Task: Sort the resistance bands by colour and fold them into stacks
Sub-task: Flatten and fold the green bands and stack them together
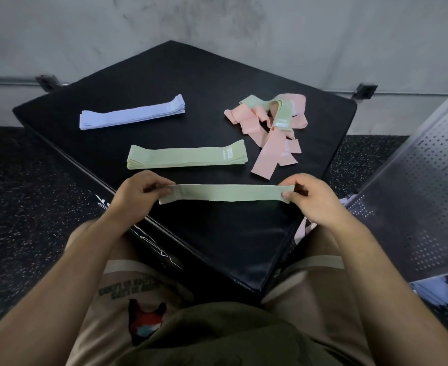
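Both hands' grips, left hand [138, 191] and right hand [306, 195], pinch a flat green band [225, 193] taut.

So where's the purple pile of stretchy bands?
In the head view, the purple stack lies on the far left part of the black mat, behind the green stack and across from the jumbled pink and green pile.
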